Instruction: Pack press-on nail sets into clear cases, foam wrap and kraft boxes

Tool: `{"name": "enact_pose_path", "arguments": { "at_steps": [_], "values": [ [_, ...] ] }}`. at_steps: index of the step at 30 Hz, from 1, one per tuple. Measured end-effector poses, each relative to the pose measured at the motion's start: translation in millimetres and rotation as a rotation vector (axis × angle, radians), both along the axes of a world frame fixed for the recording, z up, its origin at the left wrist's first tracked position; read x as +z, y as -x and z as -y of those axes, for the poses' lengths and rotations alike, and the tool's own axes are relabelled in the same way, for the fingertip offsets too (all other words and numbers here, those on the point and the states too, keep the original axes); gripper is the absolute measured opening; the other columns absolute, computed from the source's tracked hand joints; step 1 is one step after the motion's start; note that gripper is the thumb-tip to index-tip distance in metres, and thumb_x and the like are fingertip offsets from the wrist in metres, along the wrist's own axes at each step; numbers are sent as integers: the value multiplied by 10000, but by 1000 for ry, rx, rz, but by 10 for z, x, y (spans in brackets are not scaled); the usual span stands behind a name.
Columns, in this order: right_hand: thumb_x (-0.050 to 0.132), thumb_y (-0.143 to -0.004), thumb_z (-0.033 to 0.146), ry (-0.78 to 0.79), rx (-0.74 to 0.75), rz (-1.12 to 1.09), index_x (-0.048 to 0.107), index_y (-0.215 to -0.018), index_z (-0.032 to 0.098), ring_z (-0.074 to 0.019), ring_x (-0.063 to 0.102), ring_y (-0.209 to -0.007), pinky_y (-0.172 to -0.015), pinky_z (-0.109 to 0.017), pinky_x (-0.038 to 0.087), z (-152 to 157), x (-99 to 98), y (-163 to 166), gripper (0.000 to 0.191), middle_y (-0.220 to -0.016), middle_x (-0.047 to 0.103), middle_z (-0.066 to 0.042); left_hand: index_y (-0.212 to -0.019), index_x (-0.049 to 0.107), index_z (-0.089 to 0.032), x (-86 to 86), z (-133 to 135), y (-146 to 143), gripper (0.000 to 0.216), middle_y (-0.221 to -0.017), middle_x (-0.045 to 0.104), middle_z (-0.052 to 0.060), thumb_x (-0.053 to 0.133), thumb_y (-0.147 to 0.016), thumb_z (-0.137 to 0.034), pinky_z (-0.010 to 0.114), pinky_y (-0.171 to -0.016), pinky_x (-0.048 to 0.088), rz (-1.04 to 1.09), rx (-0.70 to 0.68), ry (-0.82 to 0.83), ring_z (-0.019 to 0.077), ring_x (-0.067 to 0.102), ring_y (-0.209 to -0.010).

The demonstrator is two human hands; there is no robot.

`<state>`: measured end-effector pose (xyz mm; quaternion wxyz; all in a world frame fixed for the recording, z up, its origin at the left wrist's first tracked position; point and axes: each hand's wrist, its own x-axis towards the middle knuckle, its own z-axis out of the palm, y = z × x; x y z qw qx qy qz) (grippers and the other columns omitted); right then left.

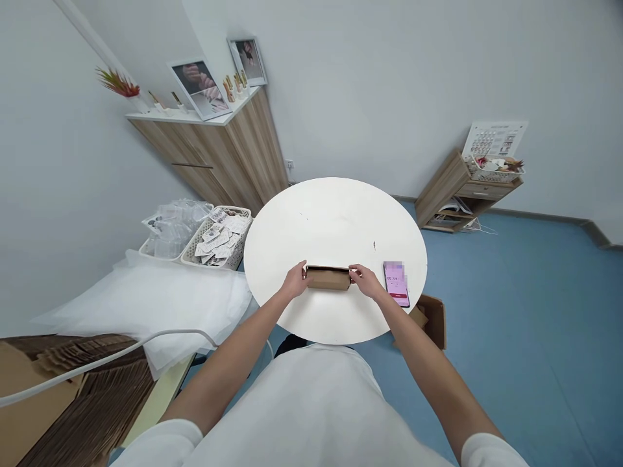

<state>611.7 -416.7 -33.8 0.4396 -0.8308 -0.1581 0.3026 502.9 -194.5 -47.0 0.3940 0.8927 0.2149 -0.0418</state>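
A small brown cardboard box (328, 279) rests at the near part of the round white table (335, 220), with a dark gap along its far upper edge. My left hand (296, 280) grips its left end, and my right hand (366, 280) grips its right end, fingers curled round the corners. What lies inside the box cannot be made out. Right of my right hand lies a phone (396, 284) with a pink screen showing a timer.
White baskets (217, 237) with printed cards and clear plastic bags stand left of the table. White sheets (189, 292) and stacked flat cardboard (92, 402) lie nearer. A cardboard box (435, 321) sits on the floor at right. Wooden cabinets (209, 149) line the wall.
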Motion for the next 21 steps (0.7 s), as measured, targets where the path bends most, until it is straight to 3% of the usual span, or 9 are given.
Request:
{"name": "enact_pose_path", "arguments": {
  "at_steps": [2, 6, 9, 13, 17, 21],
  "values": [
    [437, -784, 348, -8, -6, 4, 522, -1089, 222, -142, 597, -758, -688, -265, 426, 5, -15, 20, 341, -887, 603, -29, -1237, 375, -206, -3, -5, 9, 553, -833, 525, 17, 530, -707, -240, 258, -686, 424, 30, -19, 2, 140, 511, -727],
    [452, -765, 370, -30, -54, 47, 529, -1081, 240, -153, 568, -821, -739, -294, 432, 11, -48, 75, 350, -963, 579, -30, -1172, 461, -201, 23, -17, 53, 510, -941, 519, 54, 541, -669, -196, 280, -732, 430, 57, -48, 25, 140, 513, -735],
    [459, -758, 407, -68, -112, -28, 514, -1097, 248, -155, 560, -860, -722, -289, 451, 16, -47, 131, 378, -1040, 553, -45, -1154, 477, -228, 55, -18, 97, 469, -1036, 499, 63, 520, -687, -227, 260, -699, 452, 21, 49, 236, 130, 528, -754],
    [415, -770, 471, -129, -173, -190, 525, -1032, 244, -144, 577, -827, -627, -255, 471, 13, -30, 191, 363, -1084, 527, -54, -1055, 531, -227, 83, -3, 111, 344, -1036, 515, 64, 421, -777, -398, 251, -661, 475, -24, 210, 529, 131, 537, -779],
    [494, -724, 446, -100, -227, -196, 531, -969, 229, -141, 573, -799, -584, -235, 467, 8, -74, 226, 329, -1043, 540, -52, -1013, 533, -213, 60, 0, 100, 319, -973, 539, 59, 484, -742, -372, 233, -630, 476, -76, 268, 546, 121, 535, -748],
    [519, -706, 417, -91, -219, -216, 500, -1074, 252, -141, 579, -743, -571, -251, 471, 10, -165, 293, 403, -1039, 544, -53, -1093, 504, -235, 0, -22, 135, 385, -947, 545, 47, 517, -712, -293, 224, -609, 465, -117, 205, 529, 111, 543, -720]
  ]
}}
